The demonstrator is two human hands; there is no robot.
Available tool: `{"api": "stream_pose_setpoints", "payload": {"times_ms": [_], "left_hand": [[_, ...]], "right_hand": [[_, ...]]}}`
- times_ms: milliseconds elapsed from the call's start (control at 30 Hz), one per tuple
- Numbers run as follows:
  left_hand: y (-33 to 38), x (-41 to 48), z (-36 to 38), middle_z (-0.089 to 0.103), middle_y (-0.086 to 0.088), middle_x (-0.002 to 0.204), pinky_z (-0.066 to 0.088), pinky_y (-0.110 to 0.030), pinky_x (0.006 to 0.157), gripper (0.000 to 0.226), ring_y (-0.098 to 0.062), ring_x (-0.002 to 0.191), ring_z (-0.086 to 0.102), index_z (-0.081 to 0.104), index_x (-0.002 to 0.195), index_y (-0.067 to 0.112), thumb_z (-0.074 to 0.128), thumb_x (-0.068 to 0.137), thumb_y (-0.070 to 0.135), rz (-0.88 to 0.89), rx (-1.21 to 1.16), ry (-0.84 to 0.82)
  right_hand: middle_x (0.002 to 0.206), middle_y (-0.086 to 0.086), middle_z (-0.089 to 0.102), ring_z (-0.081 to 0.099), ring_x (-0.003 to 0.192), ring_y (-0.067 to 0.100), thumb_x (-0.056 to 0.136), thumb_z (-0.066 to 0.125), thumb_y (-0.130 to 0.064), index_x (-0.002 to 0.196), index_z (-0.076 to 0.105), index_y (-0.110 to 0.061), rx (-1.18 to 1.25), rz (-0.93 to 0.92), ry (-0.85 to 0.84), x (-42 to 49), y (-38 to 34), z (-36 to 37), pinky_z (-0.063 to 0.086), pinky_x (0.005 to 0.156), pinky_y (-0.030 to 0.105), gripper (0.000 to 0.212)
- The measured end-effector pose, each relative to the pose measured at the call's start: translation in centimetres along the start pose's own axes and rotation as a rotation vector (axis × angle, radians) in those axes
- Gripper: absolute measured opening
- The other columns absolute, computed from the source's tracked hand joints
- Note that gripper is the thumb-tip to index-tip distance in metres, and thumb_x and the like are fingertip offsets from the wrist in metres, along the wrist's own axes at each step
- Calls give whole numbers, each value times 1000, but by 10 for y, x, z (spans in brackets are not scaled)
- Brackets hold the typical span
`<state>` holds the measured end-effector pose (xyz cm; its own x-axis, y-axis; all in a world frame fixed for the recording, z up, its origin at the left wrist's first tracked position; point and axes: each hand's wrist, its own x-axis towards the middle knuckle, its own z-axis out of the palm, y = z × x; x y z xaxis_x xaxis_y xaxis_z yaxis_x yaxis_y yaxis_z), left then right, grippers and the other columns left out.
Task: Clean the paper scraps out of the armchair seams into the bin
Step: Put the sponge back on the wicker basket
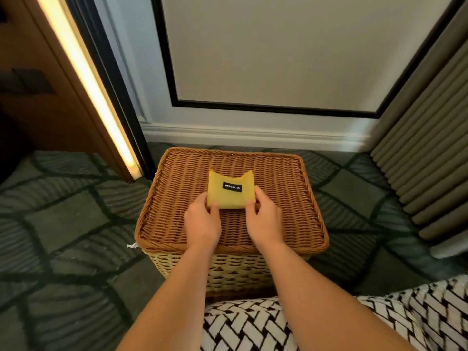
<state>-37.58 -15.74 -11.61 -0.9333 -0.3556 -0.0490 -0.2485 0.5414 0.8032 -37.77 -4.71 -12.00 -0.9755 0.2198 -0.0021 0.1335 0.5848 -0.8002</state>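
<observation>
Squarely below the camera stood the pale woven wicker bin (pixel 235 272), set on the dark green patterned carpet (pixel 63 224) close to the white skirting board (pixel 253 135), with its brown woven wicker lid (pixel 177 198) shut over it. On the middle of that lid lay a flat yellow fabric square (pixel 229 200) bearing a small black label whose white lettering was too blurred to read. Both hands reached forward onto it. The left hand (pixel 202 221) pinched the square's near left corner and the right hand (pixel 264 221) pinched its near right corner, so each grip was closed on the fabric while the far edge rested on the weave. A small white shred (pixel 131 246) poked out beneath the lid's near left corner; whether it was paper could not be told. Black-and-white herringbone-patterned fabric (pixel 253 325) filled the bottom edge beneath the forearms. A grey-brown pleated curtain (pixel 425 148) hung at the right, a cream wall panel with a black frame (pixel 278 46) rose behind the bin, and a glowing warm light strip (pixel 83 72) ran along the wooden surface at the left.
</observation>
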Motion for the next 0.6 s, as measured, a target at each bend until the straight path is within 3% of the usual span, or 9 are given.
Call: {"api": "stream_pose_setpoints", "payload": {"times_ms": [133, 200, 267, 400, 500, 600], "left_hand": [[-7, 0, 11, 53, -7, 130, 37, -40, 102, 40, -26, 120, 48, 40, 134, 13, 45, 96, 23, 42, 133, -59], [-7, -5, 12, 32, -9, 150, 25, -40, 113, 51, -25, 138, 30, 28, 144, 12, 40, 97, 29, 43, 207, -97], [-6, -14, 8, 18, -6, 156, 14, -36, 117, 55, -20, 144, 15, 21, 149, 14, 36, 99, 32, 31, 205, -121], [-7, -33, -11, 35, -4, 150, 19, -38, 117, 45, -18, 140, 27, 42, 140, 14, 35, 99, 31, 80, 110, -146], [-2, -50, -24, 49, -1, 139, 27, -39, 113, 37, -16, 133, 37, 55, 128, 16, 36, 99, 28, 172, 227, -133], [5, -62, -38, 64, 0, 109, 41, -40, 95, 32, -19, 107, 54, 64, 105, 15, 36, 99, 28, 240, 227, -114]], "right_hand": [[135, -2, 46, 34, 127, 16, 99, 32, -30, 145, 26, -24, -388, -57, -27, -2, -1, 2, 24, 109, 36, 47], [142, -5, 40, 28, 132, 15, 99, 31, -31, 145, 26, -24, -398, -45, -1, -6, 1, 0, 19, 112, 36, 47], [145, -7, 38, 25, 135, 14, 99, 31, -31, 143, 30, -24, -392, -9, 21, -11, 2, -6, 17, 113, 36, 45], [144, -6, 40, 26, 135, 14, 99, 32, -30, 140, 37, -23, -382, 40, 46, -22, -3, -19, 18, 112, 36, 42], [140, -6, 44, 29, 133, 14, 99, 33, -28, 136, 42, -23, -374, -28, 9, -36, -10, -31, 22, 110, 35, 39], [137, -4, 47, 33, 130, 16, 99, 34, -29, 132, 47, -22, -356, -86, -47, -51, -14, -46, 27, 109, 35, 36]]}}
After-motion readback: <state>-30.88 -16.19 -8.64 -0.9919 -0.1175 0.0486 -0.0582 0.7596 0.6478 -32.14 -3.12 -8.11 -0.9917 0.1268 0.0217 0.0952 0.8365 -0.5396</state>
